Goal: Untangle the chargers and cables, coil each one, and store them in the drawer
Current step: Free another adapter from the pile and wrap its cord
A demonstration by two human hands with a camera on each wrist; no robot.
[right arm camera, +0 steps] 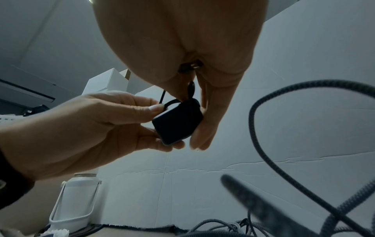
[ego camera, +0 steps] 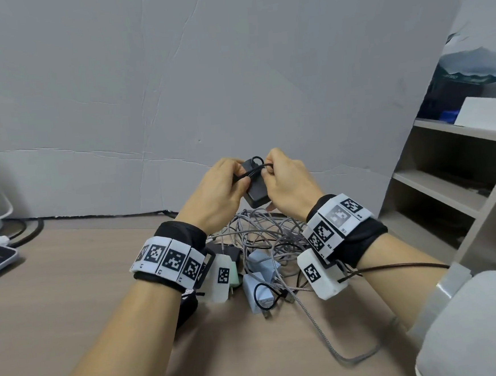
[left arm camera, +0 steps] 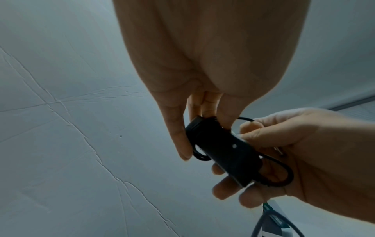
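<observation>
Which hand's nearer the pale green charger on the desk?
Left. The left hand is raised above and just left of the pale green charger; the right hand is farther right.

A: We've got the small black rectangular charger brick (ego camera: 254, 188) up above the tabletop, its thin black cord (ego camera: 255, 167) looped across its top.

B: Below it we see the tangled heap of grey braided cables (ego camera: 269, 233), with pale blue plug adapters (ego camera: 257, 289) lying among them.
</observation>
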